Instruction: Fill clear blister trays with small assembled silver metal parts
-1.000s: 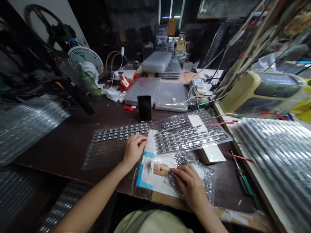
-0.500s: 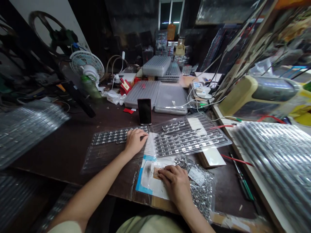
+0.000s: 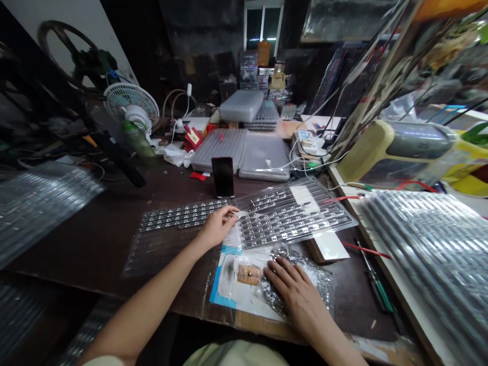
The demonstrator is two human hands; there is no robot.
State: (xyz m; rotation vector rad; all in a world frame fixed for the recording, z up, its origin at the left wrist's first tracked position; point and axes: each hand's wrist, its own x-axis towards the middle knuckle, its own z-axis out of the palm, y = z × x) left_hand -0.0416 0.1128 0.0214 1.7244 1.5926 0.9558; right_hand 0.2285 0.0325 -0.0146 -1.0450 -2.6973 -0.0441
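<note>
My left hand (image 3: 219, 226) is at the left end of a clear ribbed tray (image 3: 324, 190) that holds rows of shiny metal strips (image 3: 274, 223). Its fingers point right, a little apart, with nothing visible between them. On the left lies another clear tray with metal strips (image 3: 179, 216). My right hand (image 3: 295, 287) rests, fingers spread, on a clear plastic bag of small metal parts (image 3: 276, 300). Beside it, a small brown block (image 3: 249, 274) sits on a white and blue sheet (image 3: 223, 300), with a tiny piece on its top.
Behind the trays stands a dark phone (image 3: 223, 177). A green-handled screwdriver (image 3: 381, 295) lies at the right, near stacked clear trays (image 3: 430, 244). More trays (image 3: 46, 203) are at the left. A white fan (image 3: 131, 107) stands at the back left.
My left hand has moved right from the left tray to the edge of the right one. My right hand has left the brown block and spread onto the bag. The view has shifted slightly.
</note>
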